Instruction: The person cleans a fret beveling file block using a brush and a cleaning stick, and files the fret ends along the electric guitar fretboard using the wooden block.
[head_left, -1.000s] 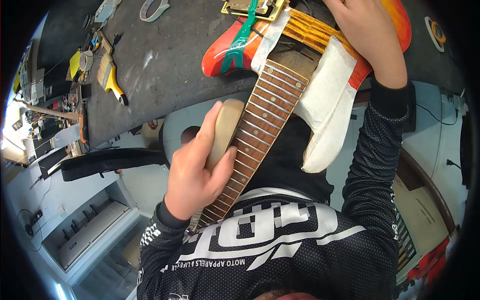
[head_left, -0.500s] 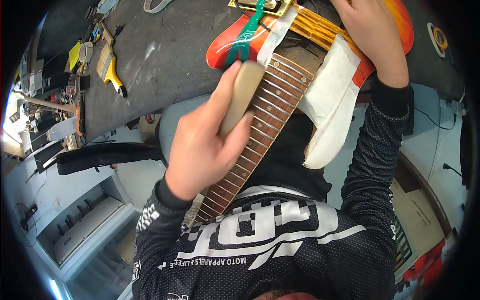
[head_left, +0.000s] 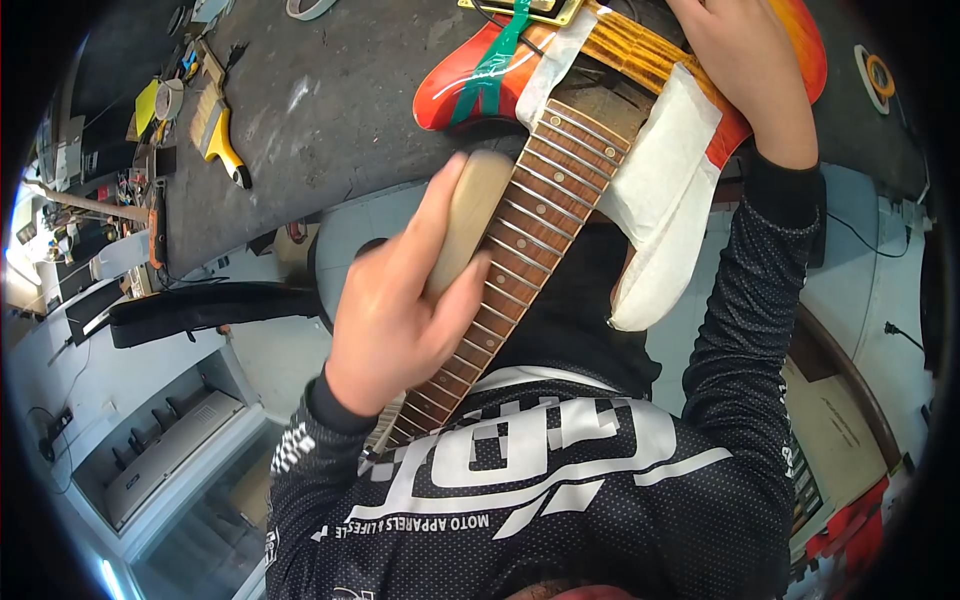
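My left hand (head_left: 395, 315) is closed around a pale wooden block (head_left: 470, 215) with rounded edges, its fingers along one side and the thumb on the other. The block lies along the left edge of the guitar's fretboard (head_left: 540, 208), which has metal frets and dot inlays; its underside is hidden. My right hand (head_left: 745, 70) rests on the glossy red-orange guitar body (head_left: 460, 90), its fingers cut off by the top of the view. Green tape (head_left: 490, 75) crosses the left horn, and pale masking paper (head_left: 665, 190) covers the right horn.
On the dark workbench (head_left: 340, 100) lie a yellow-handled brush (head_left: 215, 130) and tape rolls (head_left: 880, 75) at the right. A hammer (head_left: 155, 225) is at the left edge. Behind my left arm is a long black case-like object (head_left: 220, 310).
My left hand and the wooden block have slid down along the fretboard edge, toward my body and slightly left. My right hand stays on the guitar body.
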